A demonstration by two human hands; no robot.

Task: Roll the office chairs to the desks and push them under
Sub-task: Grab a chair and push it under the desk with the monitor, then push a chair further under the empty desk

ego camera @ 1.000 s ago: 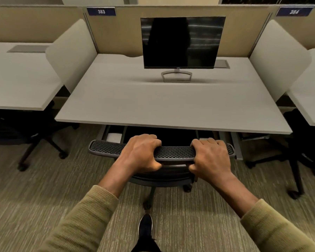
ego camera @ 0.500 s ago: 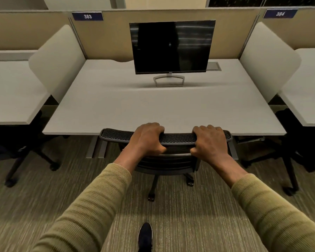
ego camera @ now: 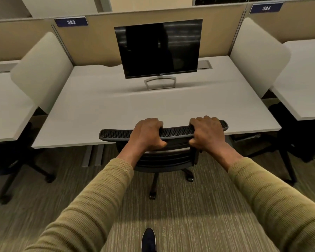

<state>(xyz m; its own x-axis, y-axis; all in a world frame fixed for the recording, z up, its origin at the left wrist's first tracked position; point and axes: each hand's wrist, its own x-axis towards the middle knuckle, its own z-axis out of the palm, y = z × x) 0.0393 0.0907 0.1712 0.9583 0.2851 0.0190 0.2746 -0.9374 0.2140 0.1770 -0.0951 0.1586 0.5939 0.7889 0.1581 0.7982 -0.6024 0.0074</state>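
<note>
A black mesh-backed office chair (ego camera: 116, 134) stands right in front of me at the grey desk (ego camera: 153, 110) marked 383. The top of its backrest overlaps the desk's front edge, and the seat is hidden beneath the desktop. My left hand (ego camera: 146, 134) grips the top rail of the backrest left of centre. My right hand (ego camera: 206, 134) grips the same rail near its right end. The chair's wheeled base (ego camera: 154, 186) shows on the carpet below.
A dark monitor (ego camera: 160, 50) stands at the back of the desk. Rounded side screens (ego camera: 42, 70) separate it from neighbouring desks, each with a dark chair (ego camera: 289, 142) underneath. My shoe (ego camera: 148, 239) is on the striped carpet.
The chair has rolled forward with both hands on its backrest. Its top rail now reaches over the desk's front edge, and the seat has gone under the desktop.
</note>
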